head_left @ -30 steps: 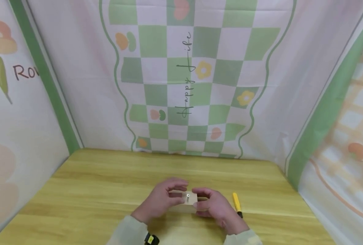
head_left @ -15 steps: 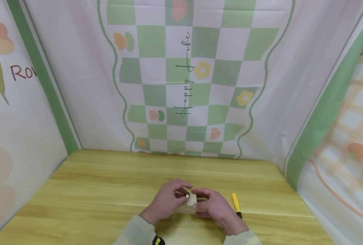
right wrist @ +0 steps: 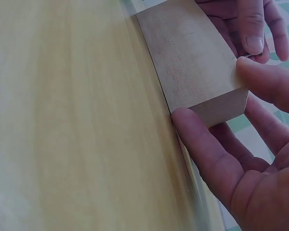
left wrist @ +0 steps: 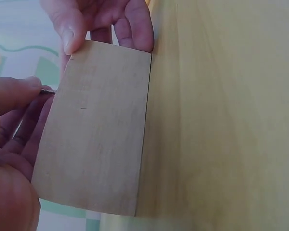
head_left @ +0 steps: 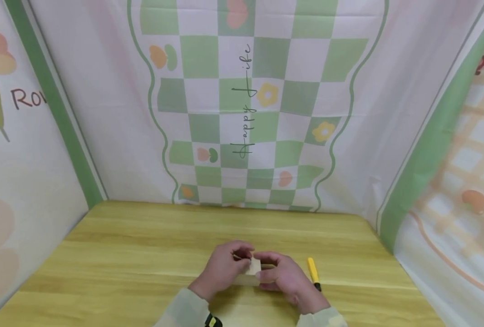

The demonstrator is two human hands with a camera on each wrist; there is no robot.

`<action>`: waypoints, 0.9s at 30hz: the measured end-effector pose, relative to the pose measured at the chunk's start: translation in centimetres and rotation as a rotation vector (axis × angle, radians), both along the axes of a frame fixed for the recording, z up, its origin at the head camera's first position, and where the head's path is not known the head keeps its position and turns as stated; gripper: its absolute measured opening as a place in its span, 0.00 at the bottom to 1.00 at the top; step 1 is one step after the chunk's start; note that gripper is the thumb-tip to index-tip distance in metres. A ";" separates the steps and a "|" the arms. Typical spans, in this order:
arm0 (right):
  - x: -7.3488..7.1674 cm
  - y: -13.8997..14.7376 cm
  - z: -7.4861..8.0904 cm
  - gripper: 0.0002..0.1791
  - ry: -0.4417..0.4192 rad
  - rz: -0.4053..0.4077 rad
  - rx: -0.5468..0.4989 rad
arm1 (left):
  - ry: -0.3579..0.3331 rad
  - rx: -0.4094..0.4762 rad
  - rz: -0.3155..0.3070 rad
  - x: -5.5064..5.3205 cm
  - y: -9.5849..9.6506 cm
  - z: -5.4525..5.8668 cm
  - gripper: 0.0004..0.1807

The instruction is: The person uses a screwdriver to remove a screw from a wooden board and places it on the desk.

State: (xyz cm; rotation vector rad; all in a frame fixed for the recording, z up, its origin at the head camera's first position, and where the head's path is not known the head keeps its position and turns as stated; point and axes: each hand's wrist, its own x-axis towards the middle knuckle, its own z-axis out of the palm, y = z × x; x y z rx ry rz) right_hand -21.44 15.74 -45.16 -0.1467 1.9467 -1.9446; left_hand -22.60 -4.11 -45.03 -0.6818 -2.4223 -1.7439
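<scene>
A pale rectangular wooden block (left wrist: 94, 130) rests on the table, its right end held by my right hand (head_left: 284, 274). In the right wrist view, the right thumb (right wrist: 267, 79) lies on the block's upper edge and a finger (right wrist: 202, 139) on its lower edge. A small metal screw (left wrist: 48, 91) stands out of the block's top side. My left hand (head_left: 221, 267) pinches this screw between thumb and forefinger, close to the wood. From the head view the screw is mostly hidden by the left fingers.
A yellow tool handle with a black end (head_left: 313, 273) lies on the wood-grain table (head_left: 144, 240), right of the right hand. Printed cloth (head_left: 246, 113) with green checks hangs behind the table, and more cloth flanks both sides.
My left hand has moved right and its thumb and forefinger have come together on the screw, which earlier stood free in view. The right hand keeps its hold on the block.
</scene>
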 end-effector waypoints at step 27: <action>0.0 -0.1 -0.4 0.31 -0.006 -0.018 0.017 | -0.059 0.118 0.107 0.2 -0.5 0.3 0.14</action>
